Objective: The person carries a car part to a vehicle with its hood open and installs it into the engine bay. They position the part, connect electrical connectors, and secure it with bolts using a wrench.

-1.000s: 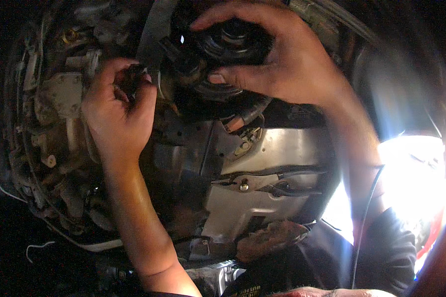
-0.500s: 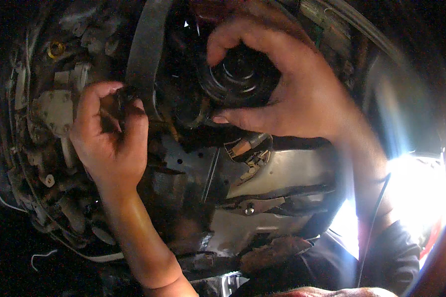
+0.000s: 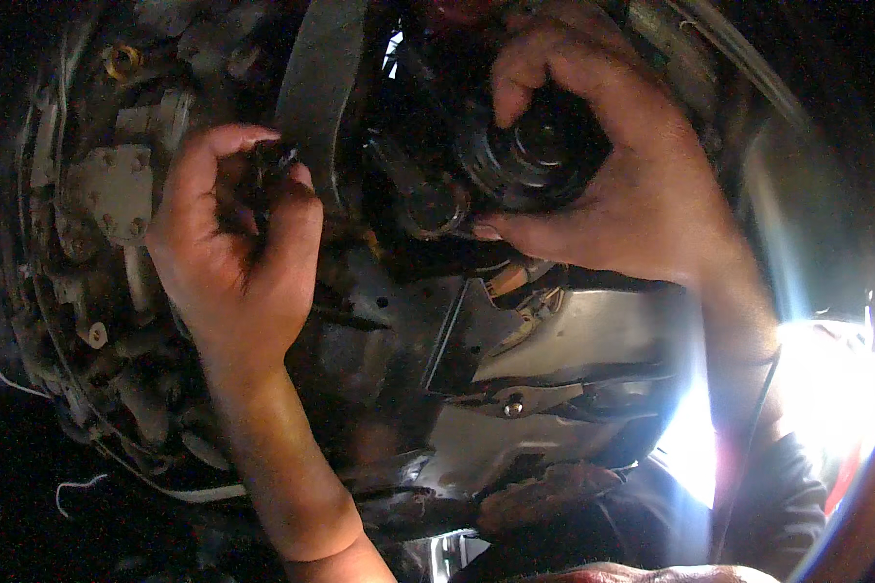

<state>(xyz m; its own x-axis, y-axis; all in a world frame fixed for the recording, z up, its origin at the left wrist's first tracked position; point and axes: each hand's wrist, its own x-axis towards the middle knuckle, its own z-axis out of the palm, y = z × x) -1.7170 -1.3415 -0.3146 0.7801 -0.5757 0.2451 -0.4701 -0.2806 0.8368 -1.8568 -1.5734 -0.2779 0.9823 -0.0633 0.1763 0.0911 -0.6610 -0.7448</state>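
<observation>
My left hand [image 3: 238,243] is raised and closed, with thumb and forefinger around a small dark piece [image 3: 274,163] too shadowed to name. It is beside a wide grey band [image 3: 323,87]. My right hand [image 3: 642,180] curves in a C around a round black stepped part [image 3: 540,151] with shiny rings. Its thumb lies along the near side and its fingers bend over the far side. Shadow hides where the palm meets the part. Just left of that thumb is the rounded end of a dark tube-like part [image 3: 433,206].
Vehicle underside parts surround both hands. Left are a pale bolted plate [image 3: 117,194] and a yellowish ring [image 3: 123,64]. A metal panel [image 3: 593,330] with a bolt [image 3: 513,408] and an orange-brown connector [image 3: 515,280] lie below my right hand. Bright light [image 3: 836,389] glares at right.
The whole view has shifted, so both hands and the parts appear farther right. My left hand keeps its pinch, and my right hand stays around the round black part.
</observation>
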